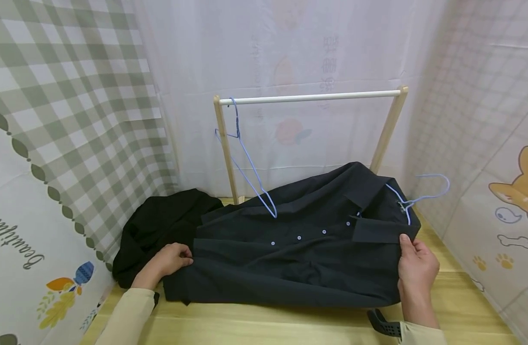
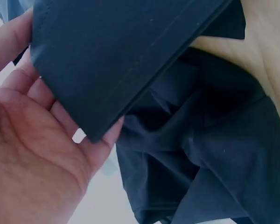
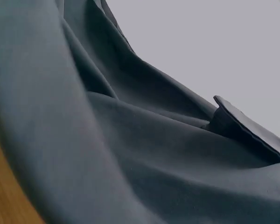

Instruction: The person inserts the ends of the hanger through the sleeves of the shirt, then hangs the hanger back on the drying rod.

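Observation:
A black button-up shirt [image 1: 290, 268] lies stretched sideways between my hands, its small pale buttons facing up. My left hand [image 1: 171, 258] pinches the shirt near its lower edge; in the left wrist view, a stitched corner of the cloth [image 2: 102, 84] lies over the fingers. At the collar end, my right hand [image 1: 419, 263] grips the shoulder, thumb on top and the other fingers partly hidden. A blue wire hanger [image 1: 419, 199] sits inside the neck opening, its hook sticking out to the right. Shirt fabric [image 3: 144, 140] fills much of the right wrist view, where the hand is hidden.
Behind the shirt stands a rack with a white rail [image 1: 311, 97] and wooden posts. Another blue hanger [image 1: 257, 177] hangs at the rail's left end. A heap of black cloth [image 1: 156, 225] lies at the left on the wooden table [image 1: 255, 321]. Curtains [image 1: 74, 86] enclose the sides and back.

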A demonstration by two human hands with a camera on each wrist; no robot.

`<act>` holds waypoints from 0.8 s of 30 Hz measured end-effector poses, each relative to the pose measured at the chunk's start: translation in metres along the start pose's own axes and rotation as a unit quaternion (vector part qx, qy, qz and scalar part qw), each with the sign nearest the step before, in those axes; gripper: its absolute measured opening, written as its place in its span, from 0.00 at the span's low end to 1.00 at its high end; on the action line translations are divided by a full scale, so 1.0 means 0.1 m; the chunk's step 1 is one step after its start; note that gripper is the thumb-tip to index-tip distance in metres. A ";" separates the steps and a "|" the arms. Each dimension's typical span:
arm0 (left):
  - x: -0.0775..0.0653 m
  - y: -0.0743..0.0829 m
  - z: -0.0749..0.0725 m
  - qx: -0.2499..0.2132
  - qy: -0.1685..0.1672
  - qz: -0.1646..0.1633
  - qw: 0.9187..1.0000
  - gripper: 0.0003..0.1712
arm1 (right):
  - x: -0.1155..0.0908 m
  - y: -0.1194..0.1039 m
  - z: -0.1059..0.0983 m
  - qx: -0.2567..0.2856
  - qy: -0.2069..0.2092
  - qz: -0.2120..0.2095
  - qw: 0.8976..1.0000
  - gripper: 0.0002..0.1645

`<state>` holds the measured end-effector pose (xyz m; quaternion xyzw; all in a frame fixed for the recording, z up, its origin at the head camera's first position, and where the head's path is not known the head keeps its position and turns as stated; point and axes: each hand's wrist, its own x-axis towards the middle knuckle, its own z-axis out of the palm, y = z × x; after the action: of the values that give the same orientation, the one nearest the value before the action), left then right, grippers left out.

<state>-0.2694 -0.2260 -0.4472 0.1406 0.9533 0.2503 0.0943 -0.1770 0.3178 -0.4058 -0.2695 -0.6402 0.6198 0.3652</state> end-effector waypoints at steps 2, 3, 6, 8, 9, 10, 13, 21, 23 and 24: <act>0.00 0.03 0.02 -0.011 -0.001 0.017 1.000 0.04 | -0.01 -0.03 0.01 0.021 0.005 -0.003 1.000 0.18; 0.00 0.05 0.03 -0.015 -0.002 0.025 1.000 0.04 | -0.01 -0.04 0.01 0.030 0.006 -0.005 1.000 0.18; 0.01 0.10 0.05 -0.020 -0.001 0.035 0.999 0.04 | -0.03 -0.09 0.02 0.047 0.013 -0.010 0.999 0.17; 0.03 0.11 0.07 -0.018 0.007 0.032 0.999 0.05 | -0.05 -0.12 0.02 0.056 0.021 -0.011 0.998 0.16; 0.05 0.12 0.08 -0.018 0.012 0.034 0.999 0.06 | -0.06 -0.13 0.02 0.060 0.027 -0.016 0.998 0.15; 0.06 0.12 0.09 -0.020 0.019 0.033 0.999 0.07 | -0.07 -0.15 0.02 0.068 0.031 -0.020 0.997 0.13; 0.10 0.15 0.10 -0.019 0.042 0.043 0.998 0.08 | -0.08 -0.19 0.02 0.082 0.040 -0.036 0.995 0.08; 0.18 0.32 0.22 0.007 0.105 0.042 0.994 0.05 | -0.11 -0.20 0.06 0.040 0.025 -0.058 0.997 0.16; 0.22 0.34 0.26 0.018 0.121 0.047 0.991 0.08 | -0.12 -0.17 0.06 0.036 0.023 -0.051 0.998 0.16; 0.25 0.34 0.29 0.021 0.125 0.054 0.991 0.13 | -0.12 -0.16 0.06 0.038 0.022 -0.047 0.998 0.16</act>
<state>-0.2781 -0.1768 -0.4577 0.1615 0.9537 0.2503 -0.0418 -0.1728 0.3028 -0.3911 -0.2381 -0.6201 0.6197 0.4180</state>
